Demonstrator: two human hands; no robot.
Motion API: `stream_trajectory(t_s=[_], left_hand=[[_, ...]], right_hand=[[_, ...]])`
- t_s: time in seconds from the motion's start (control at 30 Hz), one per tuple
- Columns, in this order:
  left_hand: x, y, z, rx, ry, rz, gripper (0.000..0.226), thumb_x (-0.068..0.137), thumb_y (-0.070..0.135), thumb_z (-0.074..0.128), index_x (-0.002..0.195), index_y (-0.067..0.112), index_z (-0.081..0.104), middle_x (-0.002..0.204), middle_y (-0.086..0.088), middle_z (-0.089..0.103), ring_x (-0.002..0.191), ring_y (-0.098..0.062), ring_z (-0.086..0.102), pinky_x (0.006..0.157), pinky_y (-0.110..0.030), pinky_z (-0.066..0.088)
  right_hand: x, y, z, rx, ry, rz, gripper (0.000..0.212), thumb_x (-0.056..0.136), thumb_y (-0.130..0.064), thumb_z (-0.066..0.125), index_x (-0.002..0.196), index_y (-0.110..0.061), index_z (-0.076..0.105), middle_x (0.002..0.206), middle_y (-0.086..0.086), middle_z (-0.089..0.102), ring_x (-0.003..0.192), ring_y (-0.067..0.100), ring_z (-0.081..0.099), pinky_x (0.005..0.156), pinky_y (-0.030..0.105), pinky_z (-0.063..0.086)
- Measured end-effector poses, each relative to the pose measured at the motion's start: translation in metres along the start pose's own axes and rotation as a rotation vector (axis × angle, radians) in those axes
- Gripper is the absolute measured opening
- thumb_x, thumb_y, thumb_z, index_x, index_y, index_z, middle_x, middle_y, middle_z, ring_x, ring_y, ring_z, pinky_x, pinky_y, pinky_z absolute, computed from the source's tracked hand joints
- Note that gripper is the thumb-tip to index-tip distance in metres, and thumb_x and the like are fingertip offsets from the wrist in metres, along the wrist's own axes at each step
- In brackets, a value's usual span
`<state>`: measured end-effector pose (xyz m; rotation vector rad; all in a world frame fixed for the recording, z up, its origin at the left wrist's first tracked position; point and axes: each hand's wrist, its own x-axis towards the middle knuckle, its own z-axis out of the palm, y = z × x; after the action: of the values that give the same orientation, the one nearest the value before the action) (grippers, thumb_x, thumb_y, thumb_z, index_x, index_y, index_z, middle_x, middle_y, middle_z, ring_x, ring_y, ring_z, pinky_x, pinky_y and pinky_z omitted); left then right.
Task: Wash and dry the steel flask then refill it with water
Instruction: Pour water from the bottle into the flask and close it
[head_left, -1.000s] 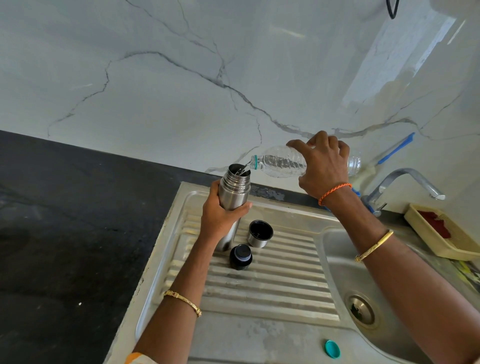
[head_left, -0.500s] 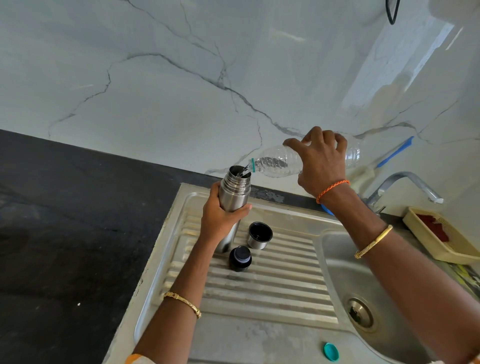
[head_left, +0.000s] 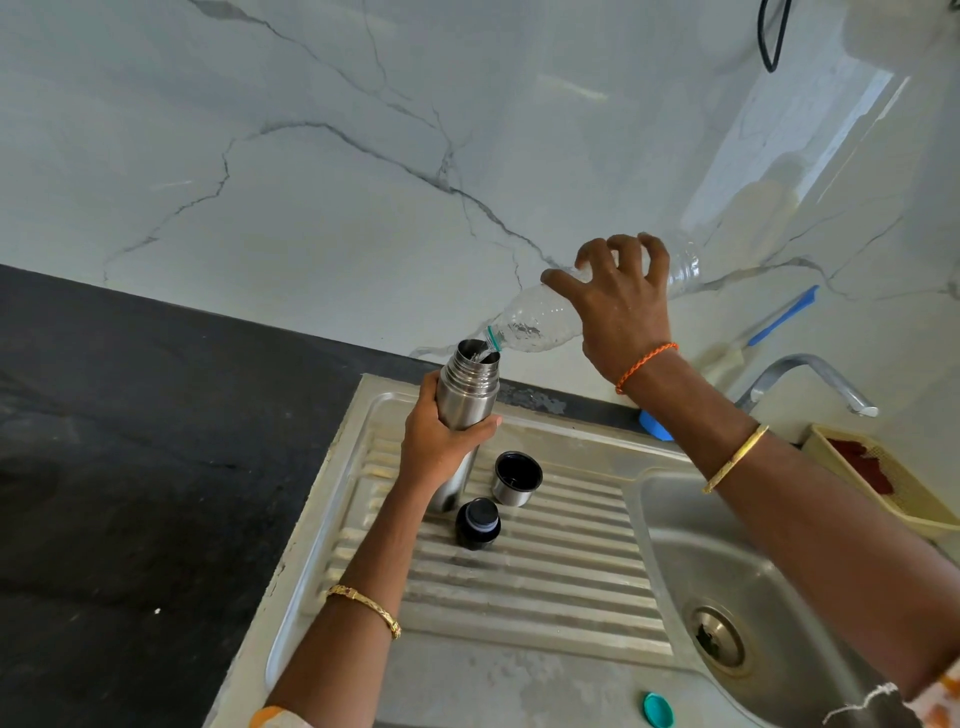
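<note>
Wall (head_left: 363, 156): pale marble-look panel with grey veins rose behind everything.
Counter (head_left: 130, 467): dark stone surface lay to the left of the sink unit.
Sink unit (head_left: 519, 675): steel, with a ribbed drainboard on the left and a basin with a drain on the right.
Tap (head_left: 810, 376): steel spout reached out over the far side of the basin.
Tray (head_left: 893, 483): yellow plastic tray sat at the right edge, something red inside.
Plastic bottle (head_left: 540, 319): clear, tilted neck-down, its mouth at the flask's opening and water running in.
Steel flask (head_left: 467, 395): stood upright on the drainboard near its far left corner, uncapped.
Right hand (head_left: 623, 306): fingers were curled over the bottle's body, gripping it from above; an orange thread showed on the wrist, a gold bangle further up the arm.
Left hand (head_left: 441, 441): fingers and thumb were wrapped round the flask's middle, holding it steady; a gold bangle showed on the forearm.
Steel cup (head_left: 517, 478): stood mouth-up just right of the flask.
Black stopper (head_left: 478, 522): stood on the ribs just beside the flask's base, in front of the cup.
Teal cap (head_left: 658, 710): lay on the sink's near rim, well apart from the rest.
</note>
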<state>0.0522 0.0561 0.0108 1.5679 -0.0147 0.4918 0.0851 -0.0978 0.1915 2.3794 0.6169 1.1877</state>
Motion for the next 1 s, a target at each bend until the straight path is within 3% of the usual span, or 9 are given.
stream_trajectory(t_s=[0.13, 0.27, 0.47, 0.63, 0.9, 1.0], left_hand=[[0.0, 0.001, -0.001, 0.007, -0.002, -0.007, 0.065, 0.068, 0.022, 0.087, 0.117, 0.035, 0.047, 0.101, 0.013, 0.066, 0.083, 0.001, 0.065, 0.071, -0.021, 0.056], [-0.001, 0.001, -0.001, 0.014, -0.001, -0.013, 0.065, 0.067, 0.023, 0.087, 0.116, 0.038, 0.047, 0.101, 0.012, 0.066, 0.083, 0.001, 0.065, 0.072, -0.022, 0.056], [0.0, 0.001, -0.001, 0.037, 0.004, -0.021, 0.067, 0.066, 0.024, 0.088, 0.118, 0.034, 0.047, 0.102, 0.012, 0.066, 0.083, 0.001, 0.065, 0.072, -0.023, 0.056], [-0.001, 0.003, -0.001, 0.047, 0.007, -0.026, 0.067, 0.067, 0.022, 0.088, 0.116, 0.036, 0.046, 0.1, 0.015, 0.065, 0.082, 0.005, 0.064, 0.068, -0.016, 0.053], [-0.001, 0.003, -0.001, 0.082, 0.008, -0.048, 0.064, 0.066, 0.025, 0.088, 0.113, 0.038, 0.047, 0.098, 0.014, 0.066, 0.081, 0.003, 0.064, 0.071, -0.021, 0.055], [-0.001, 0.005, -0.002, 0.092, -0.002, -0.049, 0.064, 0.066, 0.025, 0.088, 0.111, 0.041, 0.045, 0.099, 0.014, 0.066, 0.081, 0.003, 0.064, 0.07, -0.019, 0.054]], right_hand=[[0.01, -0.003, 0.0, -0.095, 0.114, -0.087, 0.05, 0.067, 0.003, 0.042, 0.1, -0.025, 0.066, 0.106, 0.014, 0.061, 0.112, 0.041, 0.053, 0.101, 0.057, 0.034], [0.02, -0.005, -0.003, -0.18, 0.102, -0.215, 0.042, 0.067, 0.0, 0.061, 0.1, -0.025, 0.066, 0.109, 0.015, 0.062, 0.115, 0.041, 0.053, 0.102, 0.057, 0.035], [0.034, -0.008, -0.016, -0.253, 0.039, -0.35, 0.05, 0.052, -0.02, 0.089, 0.097, -0.028, 0.068, 0.11, 0.014, 0.064, 0.113, 0.039, 0.057, 0.101, 0.056, 0.039], [0.036, -0.017, -0.018, -0.294, 0.04, -0.413, 0.056, 0.046, -0.034, 0.092, 0.096, -0.034, 0.068, 0.113, 0.009, 0.065, 0.116, 0.035, 0.056, 0.103, 0.056, 0.037], [0.038, -0.019, -0.018, -0.324, 0.02, -0.43, 0.061, 0.04, -0.041, 0.093, 0.094, -0.037, 0.068, 0.117, 0.007, 0.064, 0.12, 0.034, 0.054, 0.106, 0.056, 0.031], [0.04, -0.016, -0.019, -0.267, 0.036, -0.379, 0.06, 0.039, -0.04, 0.093, 0.093, -0.036, 0.069, 0.114, 0.007, 0.066, 0.116, 0.033, 0.057, 0.103, 0.055, 0.037]])
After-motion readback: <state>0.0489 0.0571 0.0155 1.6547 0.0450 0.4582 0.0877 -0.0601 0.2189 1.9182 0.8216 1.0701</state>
